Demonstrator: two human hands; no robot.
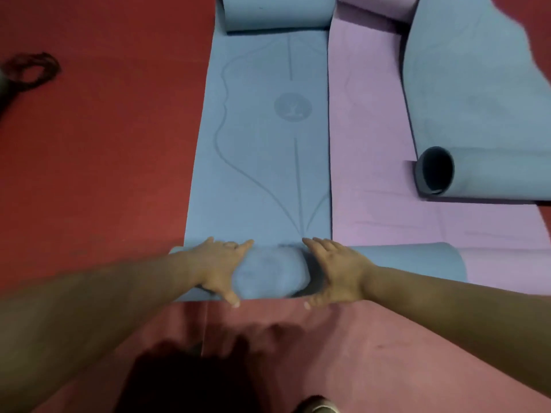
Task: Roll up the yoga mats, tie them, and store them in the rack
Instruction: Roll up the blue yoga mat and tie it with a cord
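A blue yoga mat (262, 138) with a printed line pattern lies flat on the red floor, running away from me. Its near end is rolled into a short thick roll (269, 275). My left hand (219, 265) lies flat on the left part of that roll, fingers spread. My right hand (335, 269) presses on the roll's right part, palm down. The mat's far end curls up into a loose roll (277, 13). A pink mat (372, 144) lies beside it on the right.
Another blue mat (477, 84) lies over the pink one at right, its near end curled into an open tube (435, 171). A dark cord or strap (29, 70) is coiled on the red floor (104, 129) at far left. My foot (316, 406) shows at the bottom edge.
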